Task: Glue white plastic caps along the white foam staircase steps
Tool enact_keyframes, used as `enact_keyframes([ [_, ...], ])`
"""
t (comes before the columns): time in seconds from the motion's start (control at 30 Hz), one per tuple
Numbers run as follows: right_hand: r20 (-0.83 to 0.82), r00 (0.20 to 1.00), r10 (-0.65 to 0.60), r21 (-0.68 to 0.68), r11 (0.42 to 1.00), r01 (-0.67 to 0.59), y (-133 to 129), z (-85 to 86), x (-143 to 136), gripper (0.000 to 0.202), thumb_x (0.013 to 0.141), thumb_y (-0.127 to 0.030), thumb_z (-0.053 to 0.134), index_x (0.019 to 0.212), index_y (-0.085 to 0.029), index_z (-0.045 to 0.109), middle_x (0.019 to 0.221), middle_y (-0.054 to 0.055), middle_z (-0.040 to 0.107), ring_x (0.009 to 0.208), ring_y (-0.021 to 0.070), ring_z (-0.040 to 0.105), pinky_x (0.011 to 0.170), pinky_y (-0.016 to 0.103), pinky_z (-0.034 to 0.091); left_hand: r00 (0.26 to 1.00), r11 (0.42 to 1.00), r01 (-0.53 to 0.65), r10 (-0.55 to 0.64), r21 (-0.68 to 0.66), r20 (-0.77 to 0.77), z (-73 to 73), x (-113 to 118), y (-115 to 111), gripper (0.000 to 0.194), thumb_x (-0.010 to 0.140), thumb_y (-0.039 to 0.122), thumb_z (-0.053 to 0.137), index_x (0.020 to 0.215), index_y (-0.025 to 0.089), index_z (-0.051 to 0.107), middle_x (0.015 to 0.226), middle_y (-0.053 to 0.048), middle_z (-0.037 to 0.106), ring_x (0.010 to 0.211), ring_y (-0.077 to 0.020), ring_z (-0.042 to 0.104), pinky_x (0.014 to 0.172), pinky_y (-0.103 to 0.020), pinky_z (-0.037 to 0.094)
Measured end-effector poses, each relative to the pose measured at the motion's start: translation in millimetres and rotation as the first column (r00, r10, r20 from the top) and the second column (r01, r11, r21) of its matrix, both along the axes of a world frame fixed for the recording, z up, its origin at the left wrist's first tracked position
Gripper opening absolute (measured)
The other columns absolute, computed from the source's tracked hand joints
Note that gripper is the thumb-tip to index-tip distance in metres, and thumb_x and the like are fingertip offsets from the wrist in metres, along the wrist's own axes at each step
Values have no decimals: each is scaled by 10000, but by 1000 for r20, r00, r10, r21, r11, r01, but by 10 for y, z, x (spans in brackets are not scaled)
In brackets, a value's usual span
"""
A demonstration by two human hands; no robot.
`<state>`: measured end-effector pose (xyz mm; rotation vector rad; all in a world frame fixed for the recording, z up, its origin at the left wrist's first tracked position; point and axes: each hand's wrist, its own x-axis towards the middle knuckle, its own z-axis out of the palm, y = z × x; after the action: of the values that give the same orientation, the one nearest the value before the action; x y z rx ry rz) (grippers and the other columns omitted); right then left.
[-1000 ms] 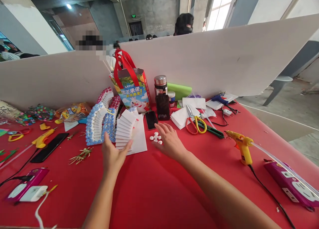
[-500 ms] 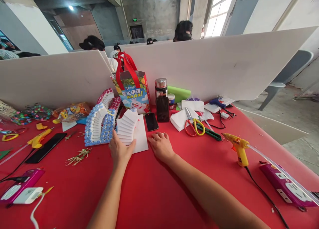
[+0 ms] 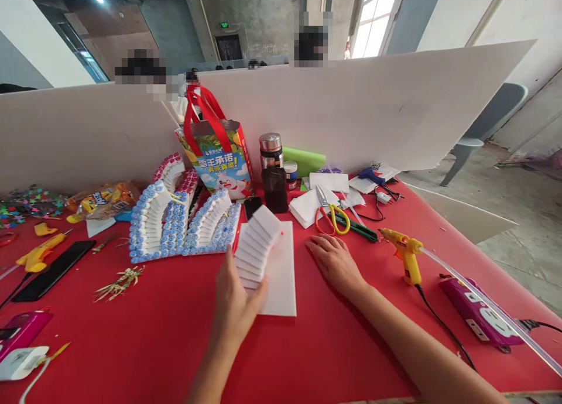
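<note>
My left hand (image 3: 239, 307) grips a curved white stepped piece (image 3: 255, 243) between thumb and fingers. It looks like a fan of overlapping foam or card steps. That piece rests on a flat white rectangular board (image 3: 283, 281), which lies on the red table. Off to the right, my right hand (image 3: 336, 264) is flat on the tabletop, fingers stretched out and holding nothing. Behind my left hand stand a blue-trimmed stepped model (image 3: 213, 225) and a second, larger blue-trimmed one (image 3: 151, 228). Whether the held piece is fixed to the board I cannot tell.
Scissors (image 3: 333, 216), a green-handled cutter (image 3: 362, 230) and a yellow glue gun (image 3: 404, 252) lie to the right. Farther back are a gift bag (image 3: 222, 164), a thermos (image 3: 271, 149) and a dark phone (image 3: 274, 190). Power strips (image 3: 480, 313) and cords sit at the sides.
My left hand has drawn the stepped piece and white board nearer and to the right, uncovering the smaller blue-trimmed model. My right hand has shifted right, and the view has turned slightly.
</note>
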<state>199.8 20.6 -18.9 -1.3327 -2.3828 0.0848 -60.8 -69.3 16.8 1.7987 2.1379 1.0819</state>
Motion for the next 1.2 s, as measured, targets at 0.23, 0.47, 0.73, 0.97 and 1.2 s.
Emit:
enact_keyframes([
  [0.23,-45,997,-55,14,998,56,-29,20,54,360,1025,-202,426,1291,-242,665,1345,88,655,1251,268,522,1056,428,359,967,994,22,-47,-104,-250,-103,426,73,897,916,420,580,1610,89,118,1245,-221,561,1204,-398,528,985,-538,478],
  [0.47,-100,990,-102,19,994,104,-30,28,137,340,1028,-232,420,1220,-225,700,1286,101,674,1182,277,536,1016,433,375,904,990,10,-69,-141,-422,-42,568,212,909,923,496,565,1599,51,151,1054,-176,605,1027,-362,589,918,-504,490],
  [0.73,-112,988,-102,-4,995,103,-25,8,129,332,1008,-214,445,1223,-215,698,1300,103,659,1193,288,520,999,435,387,948,982,189,-187,-14,-256,164,24,758,532,1014,397,402,1488,166,472,1377,-160,600,1290,-303,540,1087,-458,444],
  [0.97,-90,990,-110,-1,994,110,-30,2,117,329,1005,-208,453,1224,-203,698,1292,105,658,1188,281,530,1004,433,393,734,838,500,-543,-216,-407,61,-211,1504,634,848,-21,362,1362,234,631,1447,-35,606,1269,-258,518,1074,-462,449],
  [1.2,-88,991,-103,36,994,107,-14,-34,124,314,1001,-203,480,1228,-205,698,1278,104,662,1178,274,537,991,429,401,705,845,499,-524,-192,-477,-96,-372,1488,475,918,74,450,1310,227,672,1374,-64,660,1177,-302,533,987,-520,485],
])
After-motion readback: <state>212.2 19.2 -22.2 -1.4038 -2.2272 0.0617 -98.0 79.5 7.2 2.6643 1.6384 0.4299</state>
